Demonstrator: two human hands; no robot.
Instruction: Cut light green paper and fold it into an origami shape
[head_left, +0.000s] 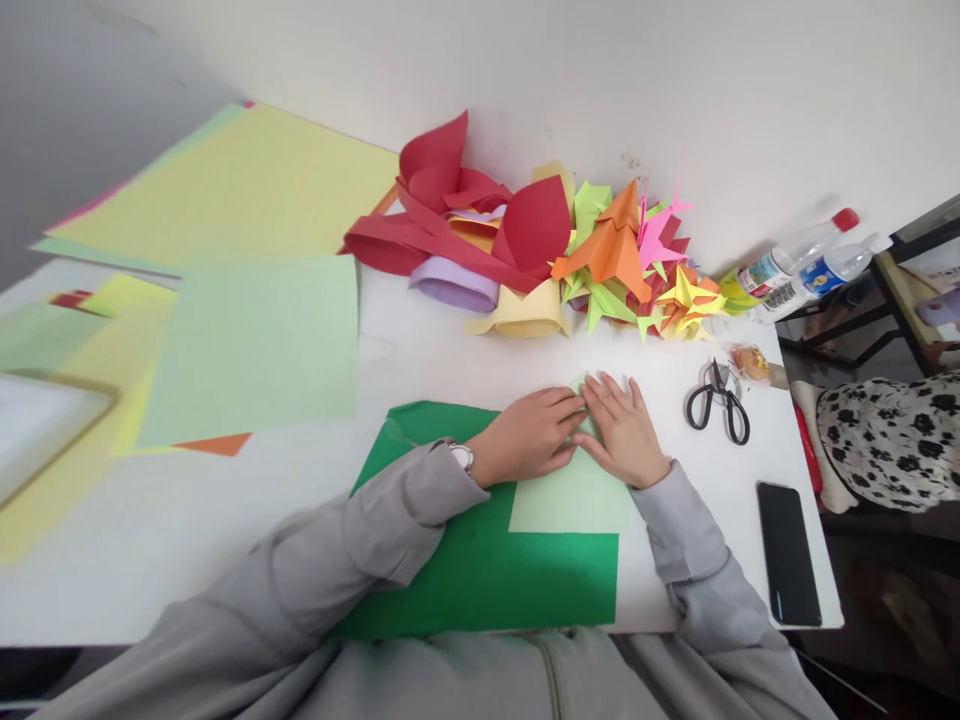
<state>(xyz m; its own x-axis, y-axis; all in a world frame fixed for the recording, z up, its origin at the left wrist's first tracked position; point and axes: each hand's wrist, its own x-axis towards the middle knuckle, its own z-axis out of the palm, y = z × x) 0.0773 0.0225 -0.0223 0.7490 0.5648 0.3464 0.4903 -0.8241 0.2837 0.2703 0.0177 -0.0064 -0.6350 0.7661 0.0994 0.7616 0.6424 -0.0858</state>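
A sheet of pale green paper (570,502) lies partly on a larger dark green sheet (525,585), its far end folded to a narrow tip. My left hand (529,437), with a watch at the wrist, has its fingers closed together on the upper left of the pale sheet. Opposite it, my right hand (622,430) lies with fingers spread over the fold and the paper's right side. Both hands meet near the tip and hide much of the folded part.
Black-handled scissors (718,400) and a phone (789,553) lie at the right. Red paper shapes (480,215), folded paper planes (611,245) and plastic bottles (802,262) line the wall. Large sheets, including a light green one (262,345), spread across the left.
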